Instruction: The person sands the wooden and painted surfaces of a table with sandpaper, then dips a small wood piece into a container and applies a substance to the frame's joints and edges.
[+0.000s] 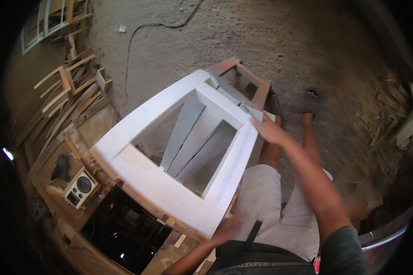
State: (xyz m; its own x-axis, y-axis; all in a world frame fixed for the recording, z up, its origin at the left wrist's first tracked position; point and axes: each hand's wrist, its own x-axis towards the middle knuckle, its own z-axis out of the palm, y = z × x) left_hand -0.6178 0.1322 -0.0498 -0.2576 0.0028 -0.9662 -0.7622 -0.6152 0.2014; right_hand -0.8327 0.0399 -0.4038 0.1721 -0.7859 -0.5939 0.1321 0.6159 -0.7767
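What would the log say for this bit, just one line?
right hand: sanding white chair frame with paper | left hand: steadying frame's near corner | floor: dusty

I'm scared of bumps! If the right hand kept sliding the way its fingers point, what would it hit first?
Probably the unpainted wooden frame part beyond the white chair frame. The right hand points up-left along the white rail; depth is unclear.

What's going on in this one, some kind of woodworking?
A person in a dusty workshop holds a white-primed wooden chair frame up over their lap. Their right hand presses what looks like a small sanding pad against the frame's far corner, while the left hand steadies its near edge from below. Unfinished chair frames lie stacked at the left, and a small speaker sits nearby.
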